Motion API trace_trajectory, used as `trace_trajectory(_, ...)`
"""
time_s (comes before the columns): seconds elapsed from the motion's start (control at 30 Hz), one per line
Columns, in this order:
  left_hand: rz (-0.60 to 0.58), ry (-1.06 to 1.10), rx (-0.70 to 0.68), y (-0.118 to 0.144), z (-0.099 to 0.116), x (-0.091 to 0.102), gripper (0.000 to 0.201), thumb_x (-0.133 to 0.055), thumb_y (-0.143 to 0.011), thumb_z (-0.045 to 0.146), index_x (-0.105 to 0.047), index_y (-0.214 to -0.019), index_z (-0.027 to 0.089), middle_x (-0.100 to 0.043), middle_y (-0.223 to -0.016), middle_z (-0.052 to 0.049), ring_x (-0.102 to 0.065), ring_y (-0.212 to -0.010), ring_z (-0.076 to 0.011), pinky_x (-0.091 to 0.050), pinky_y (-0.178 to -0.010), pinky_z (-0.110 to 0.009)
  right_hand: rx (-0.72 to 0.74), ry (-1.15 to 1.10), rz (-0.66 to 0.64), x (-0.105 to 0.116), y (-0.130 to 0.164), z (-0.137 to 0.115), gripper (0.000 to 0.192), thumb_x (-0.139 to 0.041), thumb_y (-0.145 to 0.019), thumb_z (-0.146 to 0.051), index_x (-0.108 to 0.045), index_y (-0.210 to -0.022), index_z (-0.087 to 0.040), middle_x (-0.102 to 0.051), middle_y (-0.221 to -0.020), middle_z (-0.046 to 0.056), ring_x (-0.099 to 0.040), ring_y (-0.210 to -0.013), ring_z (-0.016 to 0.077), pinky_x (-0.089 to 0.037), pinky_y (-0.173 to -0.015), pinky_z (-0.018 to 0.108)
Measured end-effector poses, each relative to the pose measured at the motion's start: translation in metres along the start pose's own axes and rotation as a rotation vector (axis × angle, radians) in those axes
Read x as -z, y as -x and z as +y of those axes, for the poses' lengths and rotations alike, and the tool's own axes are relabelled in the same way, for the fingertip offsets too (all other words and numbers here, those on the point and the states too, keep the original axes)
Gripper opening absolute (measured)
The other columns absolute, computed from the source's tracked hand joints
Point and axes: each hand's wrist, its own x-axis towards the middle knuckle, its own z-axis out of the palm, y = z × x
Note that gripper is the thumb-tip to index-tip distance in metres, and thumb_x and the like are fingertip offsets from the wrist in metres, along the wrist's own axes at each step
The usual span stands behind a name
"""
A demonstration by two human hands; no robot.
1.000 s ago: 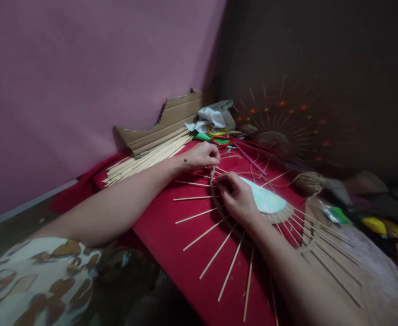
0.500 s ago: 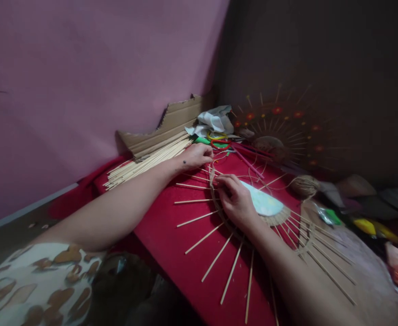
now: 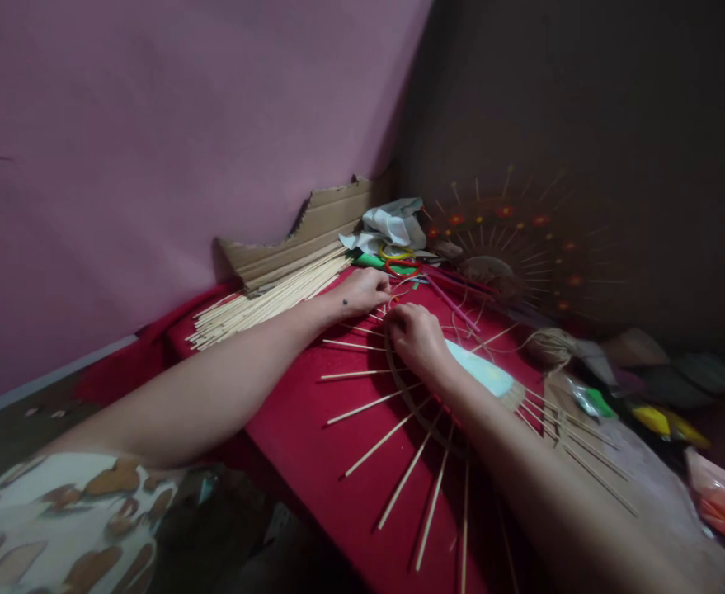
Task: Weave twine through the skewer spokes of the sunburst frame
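Observation:
A half-round frame of thin wooden sticks [image 3: 362, 407] fans out over a red cloth, its spokes joined by a curved band of twine [image 3: 412, 402]. Pale blue, rounded material [image 3: 482, 370] covers the frame's middle. At the far left end of the band, my right hand [image 3: 419, 338] is closed, fingertips pinched on the twine and partly hidden by its own back. Just beyond it, my left hand [image 3: 368, 290] is closed too, pinching a thin loose strand of twine. The two hands are close together but apart.
A bundle of loose sticks [image 3: 275, 299] lies at the left before torn cardboard [image 3: 313, 227]. Red-handled scissors [image 3: 402, 268] and crumpled white material [image 3: 393, 227] sit behind my hands. A twine ball [image 3: 551, 348] rests at right; a flowered stick fan [image 3: 504, 239] stands behind.
My right hand has moved slightly up and away along the band, closer to my left hand, and its fingers have curled in more. My left hand has barely moved.

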Motion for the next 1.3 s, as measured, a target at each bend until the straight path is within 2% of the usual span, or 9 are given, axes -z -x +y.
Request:
trace_trajectory(0.2,-0.034,0.037,0.084,0.001,0.002,0.004,0.01,-0.052,-0.068,0.016,-0.06,-0.074,0.015,-0.057,-0.054,0.001,-0.055,-0.051,-0.0131,-0.038,-0.048,-0.022,-0.097,0.112,-0.038,-0.006,-0.006,-0.005,0.021,-0.049,-0.083,-0.018,-0.069,-0.089,-0.021,-0.067,-0.089,0.007,-0.061,-0.079,0.0202,-0.041,-0.068,0.03)
trace_trajectory(0.43,-0.029,-0.026,0.179,-0.001,0.004,0.02,0.006,-0.053,-0.065,0.013,-0.059,-0.063,0.015,-0.054,-0.05,-0.001,-0.051,-0.05,-0.0143,-0.037,-0.05,-0.026,-0.173,0.182,-0.175,-0.005,-0.012,-0.012,0.02,-0.05,-0.085,-0.026,-0.068,-0.09,-0.023,-0.068,-0.092,0.009,-0.063,-0.083,0.0254,-0.04,-0.064,0.033)
trace_trajectory(0.73,-0.253,-0.105,0.312,0.002,-0.013,0.057,0.011,-0.057,-0.059,0.007,-0.054,-0.053,0.016,-0.053,-0.045,0.001,-0.052,-0.045,-0.0126,-0.038,-0.049,-0.023,-0.063,0.351,-0.1,-0.012,-0.003,-0.016,0.023,-0.039,-0.092,-0.021,-0.061,-0.094,-0.016,-0.063,-0.099,0.011,-0.058,-0.089,0.0219,-0.039,-0.077,0.034)
trace_trajectory(0.9,-0.318,-0.154,0.338,0.007,-0.012,0.066,0.015,-0.056,-0.06,0.005,-0.052,-0.05,0.016,-0.05,-0.043,0.002,-0.049,-0.044,-0.0104,-0.033,-0.046,-0.02,-0.058,0.371,-0.08,-0.015,-0.002,-0.015,0.023,-0.038,-0.092,-0.02,-0.06,-0.094,-0.016,-0.062,-0.098,0.011,-0.057,-0.09,0.023,-0.037,-0.076,0.035)
trace_trajectory(1.03,-0.372,-0.175,0.362,0.011,-0.016,0.071,0.016,-0.052,-0.062,0.005,-0.055,-0.05,0.015,-0.056,-0.047,-0.003,-0.053,-0.044,-0.0131,-0.033,-0.046,-0.022,-0.062,0.379,-0.076,-0.016,-0.002,-0.015,0.023,-0.037,-0.092,-0.019,-0.06,-0.094,-0.016,-0.062,-0.098,0.011,-0.056,-0.09,0.023,-0.036,-0.076,0.035)
trace_trajectory(1.17,-0.373,-0.21,0.359,0.012,-0.018,0.07,0.017,-0.052,-0.06,0.005,-0.053,-0.046,0.015,-0.055,-0.045,-0.003,-0.053,-0.044,-0.0143,-0.034,-0.048,-0.024,-0.057,0.377,-0.075,-0.016,-0.002,-0.014,0.023,-0.038,-0.092,-0.019,-0.061,-0.095,-0.015,-0.062,-0.098,0.011,-0.056,-0.09,0.0222,-0.035,-0.075,0.034)
trace_trajectory(1.3,-0.278,-0.268,0.281,0.007,-0.02,0.062,0.016,-0.054,-0.058,0.005,-0.053,-0.046,0.017,-0.05,-0.043,0.0,-0.047,-0.044,-0.0125,-0.03,-0.049,-0.025,-0.047,0.368,-0.065,-0.016,-0.001,-0.013,0.023,-0.039,-0.092,-0.021,-0.061,-0.094,-0.015,-0.063,-0.097,0.01,-0.056,-0.089,0.0218,-0.035,-0.075,0.033)
